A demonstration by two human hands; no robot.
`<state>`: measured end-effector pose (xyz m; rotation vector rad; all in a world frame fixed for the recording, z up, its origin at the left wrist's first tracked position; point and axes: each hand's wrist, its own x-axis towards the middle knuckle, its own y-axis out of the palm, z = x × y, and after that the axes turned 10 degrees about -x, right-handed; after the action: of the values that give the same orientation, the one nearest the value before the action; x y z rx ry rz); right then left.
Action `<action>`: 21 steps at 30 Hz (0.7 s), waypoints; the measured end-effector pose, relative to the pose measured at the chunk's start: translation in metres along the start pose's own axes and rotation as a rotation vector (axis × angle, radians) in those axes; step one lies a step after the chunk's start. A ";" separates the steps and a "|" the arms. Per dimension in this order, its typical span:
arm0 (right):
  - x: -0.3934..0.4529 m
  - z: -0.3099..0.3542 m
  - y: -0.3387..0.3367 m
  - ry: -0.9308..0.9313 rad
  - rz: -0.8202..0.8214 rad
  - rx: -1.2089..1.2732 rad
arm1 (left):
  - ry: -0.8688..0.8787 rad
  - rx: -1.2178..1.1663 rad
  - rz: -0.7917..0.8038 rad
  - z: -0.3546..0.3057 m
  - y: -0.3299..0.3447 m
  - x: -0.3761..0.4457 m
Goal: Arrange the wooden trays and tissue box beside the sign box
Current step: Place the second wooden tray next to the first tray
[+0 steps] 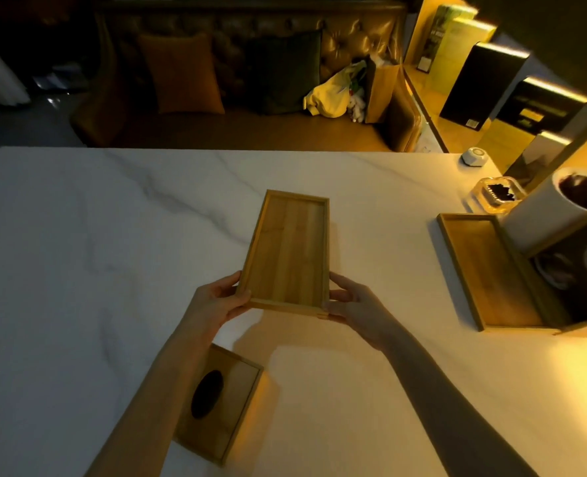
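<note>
A long wooden tray (290,251) is held over the middle of the marble table (96,235), its far end pointing away from me. My left hand (216,302) grips its near left corner and my right hand (355,306) grips its near right corner. A second wooden tray (484,270) lies at the right, against the dark sign box (581,280). The wooden tissue box (223,404), with a dark oval slot on top, lies near the front edge, partly under my left forearm.
A white cylinder (553,208) stands on the sign box. Behind it sit a clear dish with dark contents (496,196) and a small white device (474,156). Past the table's far edge are a leather sofa (250,80) and a lit shelf of boxes (484,80).
</note>
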<state>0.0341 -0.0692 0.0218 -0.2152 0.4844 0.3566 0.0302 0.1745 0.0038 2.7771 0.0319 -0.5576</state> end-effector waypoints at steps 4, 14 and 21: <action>-0.025 -0.008 -0.039 -0.028 -0.036 -0.048 | 0.023 0.014 0.064 0.009 0.044 -0.002; -0.053 -0.042 -0.126 0.034 -0.174 -0.123 | -0.021 0.005 0.092 0.047 0.144 0.008; -0.054 -0.071 -0.170 0.073 -0.240 -0.106 | -0.080 0.004 0.072 0.074 0.195 0.021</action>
<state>0.0256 -0.2604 0.0067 -0.3870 0.5060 0.1402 0.0381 -0.0347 -0.0113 2.7447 -0.0865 -0.6500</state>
